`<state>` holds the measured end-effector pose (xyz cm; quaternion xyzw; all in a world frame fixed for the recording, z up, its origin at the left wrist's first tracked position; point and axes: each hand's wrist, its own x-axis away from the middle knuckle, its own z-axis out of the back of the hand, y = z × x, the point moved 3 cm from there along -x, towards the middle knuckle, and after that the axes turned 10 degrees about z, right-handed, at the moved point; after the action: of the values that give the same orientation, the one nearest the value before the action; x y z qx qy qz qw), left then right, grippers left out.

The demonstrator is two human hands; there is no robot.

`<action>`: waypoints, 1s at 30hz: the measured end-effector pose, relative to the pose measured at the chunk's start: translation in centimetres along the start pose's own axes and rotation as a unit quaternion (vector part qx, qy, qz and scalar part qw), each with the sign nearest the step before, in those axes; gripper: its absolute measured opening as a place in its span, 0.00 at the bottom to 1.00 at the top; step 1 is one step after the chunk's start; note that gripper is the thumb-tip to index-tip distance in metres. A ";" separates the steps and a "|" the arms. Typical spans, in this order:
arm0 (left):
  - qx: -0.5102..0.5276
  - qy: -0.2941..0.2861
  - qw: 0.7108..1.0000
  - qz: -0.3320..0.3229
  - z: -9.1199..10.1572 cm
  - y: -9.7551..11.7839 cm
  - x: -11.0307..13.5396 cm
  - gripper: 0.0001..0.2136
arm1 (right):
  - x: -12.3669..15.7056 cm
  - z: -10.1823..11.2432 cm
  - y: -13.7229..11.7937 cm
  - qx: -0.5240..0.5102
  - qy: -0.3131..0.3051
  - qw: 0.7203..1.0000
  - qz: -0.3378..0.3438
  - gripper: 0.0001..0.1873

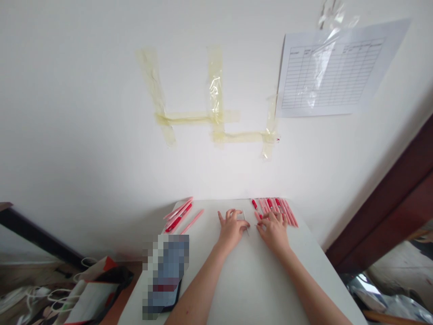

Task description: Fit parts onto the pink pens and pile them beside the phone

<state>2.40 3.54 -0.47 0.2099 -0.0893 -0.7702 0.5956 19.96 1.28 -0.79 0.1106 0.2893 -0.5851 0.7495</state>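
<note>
Both my hands rest near the far end of a small white table [250, 280]. My left hand [232, 228] has its fingers curled around a thin clear piece that I cannot name. My right hand [274, 229] lies beside it, fingers bent down onto the near ends of a row of red and pink pens [275, 208] at the far right. A thin pale stick [247, 230] lies between the two hands. A looser group of red and pink pens [181, 215] sits at the far left corner.
A blurred-out dark object [165, 275] lies on the table's near left. The white wall behind carries yellowed tape strips [216, 122] and a printed sheet [333, 72]. Bags and cables [67, 293] crowd the floor at left; a dark wooden frame [389, 198] stands right.
</note>
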 end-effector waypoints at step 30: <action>-0.012 0.141 0.990 -0.017 1.2 0.3 0.1 0.05 | -0.2 -0.6 0.4 -0.055 0.064 0.995 0.061 0.06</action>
<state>2.08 3.25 0.70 0.3107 0.0088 -0.7440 0.5915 20.14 1.89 -1.27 0.1241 0.3608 -0.5135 0.7686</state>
